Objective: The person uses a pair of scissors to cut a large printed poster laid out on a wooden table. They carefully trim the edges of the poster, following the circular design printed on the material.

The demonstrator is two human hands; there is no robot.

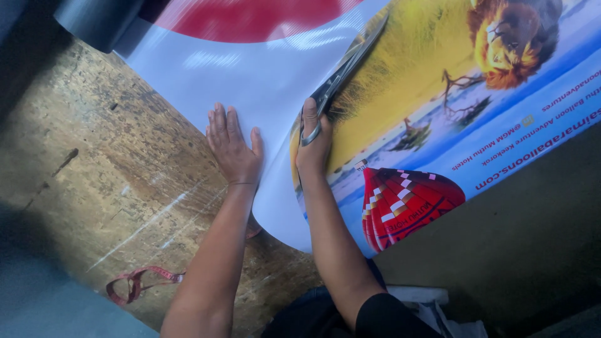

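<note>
- Leftmost, a red strap (141,283) lies loose on the worn wooden worktop (94,163), well apart from the cut; best left there, out of the sheet's way
- Next, the left hand (233,147) rests palm-down on the white part of the glossy printed banner (275,81), fingers together and flat, thumb slightly off to the side, gripping nothing; good practice: press evenly so the sheet stays taut and cannot creep toward the blades
- Judging from the layout, the step in hand is a cut along the border between the white area and the colourful picture; worth keeping the flat hand just beside the cut line, never across it
- Right of that, the right hand (313,147) closes on the handles of the scissors (343,72), with one digit through the grey loop and the rest curled round; blades point up and away along the picture's edge, nearly shut as far as can be told
- Sensible here: long, smooth strokes without snapping the tips fully closed, to avoid nicks; wrist in line with the border, blades upright to the sheet
- Further right, the printed scene with yellow grass, a lion and a red balloon spreads over the edge of the worktop; probably wise to let that side lie relaxed so its weight does not drag the cut off course
- At top, the banner curls off a grey roll (94,22); slack from there helps feeding
</note>
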